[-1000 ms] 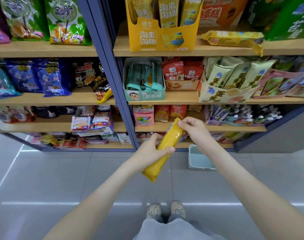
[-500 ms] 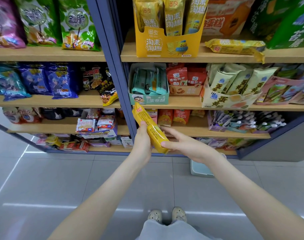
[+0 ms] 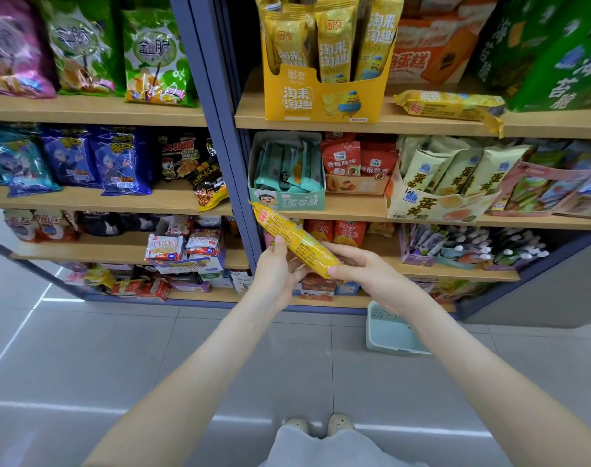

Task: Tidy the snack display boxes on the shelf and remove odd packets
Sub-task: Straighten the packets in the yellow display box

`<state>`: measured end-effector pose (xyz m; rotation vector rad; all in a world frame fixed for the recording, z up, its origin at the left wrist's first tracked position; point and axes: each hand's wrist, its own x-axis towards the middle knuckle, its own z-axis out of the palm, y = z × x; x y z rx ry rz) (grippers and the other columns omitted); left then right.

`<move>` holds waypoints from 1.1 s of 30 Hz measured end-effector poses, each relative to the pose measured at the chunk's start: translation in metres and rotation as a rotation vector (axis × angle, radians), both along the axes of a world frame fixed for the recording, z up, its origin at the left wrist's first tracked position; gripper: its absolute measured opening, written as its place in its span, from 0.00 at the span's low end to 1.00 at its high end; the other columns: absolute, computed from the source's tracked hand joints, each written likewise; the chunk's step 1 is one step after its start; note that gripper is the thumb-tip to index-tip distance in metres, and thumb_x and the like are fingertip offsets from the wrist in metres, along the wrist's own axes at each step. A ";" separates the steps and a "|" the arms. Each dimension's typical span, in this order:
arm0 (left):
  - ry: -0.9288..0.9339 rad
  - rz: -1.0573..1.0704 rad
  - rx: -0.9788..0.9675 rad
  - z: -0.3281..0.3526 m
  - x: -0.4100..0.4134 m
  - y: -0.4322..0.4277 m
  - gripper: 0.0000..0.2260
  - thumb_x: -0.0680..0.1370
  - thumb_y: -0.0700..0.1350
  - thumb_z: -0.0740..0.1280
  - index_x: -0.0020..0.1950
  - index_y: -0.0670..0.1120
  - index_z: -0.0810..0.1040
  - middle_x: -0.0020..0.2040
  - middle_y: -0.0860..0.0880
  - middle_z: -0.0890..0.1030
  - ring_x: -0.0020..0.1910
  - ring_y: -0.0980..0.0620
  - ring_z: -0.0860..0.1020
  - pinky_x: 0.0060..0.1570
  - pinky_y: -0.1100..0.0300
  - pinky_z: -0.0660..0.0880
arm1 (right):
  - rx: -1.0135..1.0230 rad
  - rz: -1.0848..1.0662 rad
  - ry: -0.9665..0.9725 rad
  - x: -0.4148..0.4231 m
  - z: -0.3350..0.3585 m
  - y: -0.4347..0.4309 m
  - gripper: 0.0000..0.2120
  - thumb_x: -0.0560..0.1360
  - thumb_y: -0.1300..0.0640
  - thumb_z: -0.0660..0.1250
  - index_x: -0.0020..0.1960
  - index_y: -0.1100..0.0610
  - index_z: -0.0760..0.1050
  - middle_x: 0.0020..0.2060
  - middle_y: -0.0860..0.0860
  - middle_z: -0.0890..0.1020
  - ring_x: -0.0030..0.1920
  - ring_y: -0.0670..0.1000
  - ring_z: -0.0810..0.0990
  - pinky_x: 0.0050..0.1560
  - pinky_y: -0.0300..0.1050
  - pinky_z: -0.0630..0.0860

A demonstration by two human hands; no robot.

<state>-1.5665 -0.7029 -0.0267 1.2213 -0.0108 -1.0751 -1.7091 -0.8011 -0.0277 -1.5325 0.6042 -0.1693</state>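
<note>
one long yellow packet [image 3: 297, 242] held tilted before the lower shelves. left hand [image 3: 275, 274] curls round its middle, right hand [image 3: 371, 274] pinches its lower end. judged light, slick film, brittle inside: support mid-length, no squeezing. farther up: one similar loose packet [image 3: 449, 106] lying near one yellow display box [image 3: 321, 102], three packets showing in it.

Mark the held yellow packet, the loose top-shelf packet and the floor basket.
held yellow packet [image 3: 299, 239], head view, mid wrapper
loose top-shelf packet [image 3: 445, 106], head view, mid wrapper
floor basket [image 3: 381, 315], head view, perforated wall
</note>
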 end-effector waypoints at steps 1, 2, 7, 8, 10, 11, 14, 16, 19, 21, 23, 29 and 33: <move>-0.004 -0.004 -0.005 0.001 0.000 0.000 0.19 0.85 0.49 0.50 0.70 0.39 0.68 0.53 0.43 0.80 0.51 0.48 0.80 0.43 0.55 0.79 | 0.000 -0.003 -0.014 0.000 -0.001 -0.001 0.21 0.75 0.58 0.70 0.62 0.37 0.73 0.62 0.41 0.78 0.61 0.42 0.77 0.61 0.40 0.73; -0.017 -0.010 0.001 0.003 0.000 -0.001 0.19 0.85 0.49 0.51 0.70 0.39 0.67 0.53 0.43 0.80 0.50 0.49 0.81 0.42 0.56 0.80 | -0.013 -0.009 -0.024 0.000 -0.002 -0.001 0.21 0.75 0.57 0.70 0.62 0.37 0.73 0.61 0.42 0.78 0.61 0.44 0.77 0.61 0.41 0.74; -0.165 -0.028 0.101 0.007 -0.005 -0.008 0.23 0.79 0.47 0.67 0.69 0.41 0.62 0.62 0.42 0.77 0.52 0.46 0.82 0.40 0.58 0.82 | -0.141 -0.004 0.016 0.005 -0.001 0.000 0.28 0.74 0.58 0.72 0.67 0.39 0.65 0.59 0.43 0.75 0.52 0.41 0.77 0.48 0.34 0.75; -0.164 -0.010 0.103 0.008 -0.004 -0.007 0.24 0.78 0.45 0.69 0.67 0.40 0.61 0.62 0.41 0.77 0.53 0.45 0.82 0.42 0.56 0.82 | -0.135 0.023 0.009 0.005 0.002 0.000 0.27 0.74 0.57 0.72 0.67 0.41 0.66 0.59 0.43 0.75 0.51 0.38 0.77 0.48 0.33 0.75; -0.107 -0.037 0.028 0.010 -0.001 -0.004 0.22 0.78 0.41 0.69 0.66 0.38 0.61 0.62 0.40 0.77 0.54 0.43 0.82 0.43 0.54 0.82 | -0.095 0.024 -0.024 0.005 0.006 -0.004 0.22 0.72 0.51 0.71 0.65 0.44 0.70 0.58 0.45 0.77 0.53 0.41 0.79 0.50 0.36 0.76; -0.073 -0.097 -0.031 0.011 0.002 -0.002 0.21 0.79 0.41 0.67 0.67 0.37 0.63 0.61 0.39 0.78 0.54 0.44 0.82 0.44 0.54 0.82 | -0.061 -0.007 -0.047 0.004 0.008 -0.006 0.19 0.73 0.49 0.68 0.63 0.46 0.72 0.56 0.47 0.79 0.53 0.44 0.80 0.50 0.38 0.76; -0.053 -0.359 -0.121 0.013 0.007 0.006 0.16 0.81 0.41 0.62 0.68 0.38 0.70 0.59 0.42 0.81 0.53 0.47 0.82 0.49 0.54 0.81 | -0.009 -0.104 -0.073 0.004 0.011 -0.016 0.19 0.76 0.47 0.64 0.65 0.52 0.73 0.56 0.48 0.82 0.56 0.49 0.80 0.56 0.44 0.75; -0.063 -0.531 -0.133 0.013 0.006 0.009 0.14 0.82 0.40 0.59 0.66 0.40 0.73 0.55 0.45 0.83 0.51 0.50 0.83 0.48 0.55 0.81 | 0.068 -0.114 -0.105 0.006 0.011 -0.020 0.21 0.77 0.50 0.63 0.68 0.54 0.71 0.59 0.50 0.81 0.59 0.51 0.80 0.58 0.46 0.75; -0.040 -0.658 -0.137 0.013 0.002 0.010 0.11 0.82 0.39 0.57 0.61 0.41 0.75 0.47 0.48 0.84 0.46 0.52 0.83 0.44 0.57 0.81 | 0.236 -0.081 -0.192 0.008 0.014 -0.021 0.21 0.76 0.54 0.67 0.67 0.55 0.70 0.54 0.50 0.83 0.54 0.49 0.82 0.51 0.42 0.77; -0.064 -0.675 -0.119 0.011 0.002 0.008 0.11 0.83 0.39 0.56 0.60 0.41 0.76 0.46 0.48 0.84 0.44 0.52 0.83 0.45 0.56 0.81 | 0.267 -0.075 -0.220 0.008 0.017 -0.018 0.21 0.74 0.55 0.69 0.66 0.55 0.71 0.51 0.50 0.83 0.51 0.49 0.82 0.49 0.42 0.78; -0.112 -0.649 -0.088 0.012 -0.001 0.004 0.12 0.82 0.44 0.59 0.62 0.41 0.75 0.50 0.45 0.83 0.46 0.50 0.83 0.48 0.54 0.81 | 0.214 -0.130 -0.206 0.010 0.018 -0.017 0.18 0.75 0.58 0.68 0.64 0.55 0.71 0.52 0.50 0.83 0.50 0.48 0.82 0.48 0.43 0.78; -0.482 -0.621 0.063 0.010 -0.003 -0.004 0.17 0.78 0.50 0.67 0.64 0.46 0.71 0.56 0.45 0.82 0.54 0.49 0.82 0.55 0.51 0.80 | 0.125 -0.251 -0.171 0.010 0.021 -0.019 0.15 0.78 0.55 0.66 0.63 0.57 0.72 0.52 0.53 0.82 0.52 0.51 0.82 0.54 0.48 0.78; -0.523 -0.708 0.072 0.010 0.004 -0.001 0.15 0.80 0.48 0.66 0.66 0.48 0.72 0.57 0.48 0.82 0.55 0.50 0.82 0.58 0.52 0.78 | 0.144 -0.364 -0.220 0.006 0.033 -0.025 0.12 0.80 0.48 0.61 0.56 0.56 0.75 0.43 0.48 0.81 0.47 0.48 0.80 0.51 0.48 0.78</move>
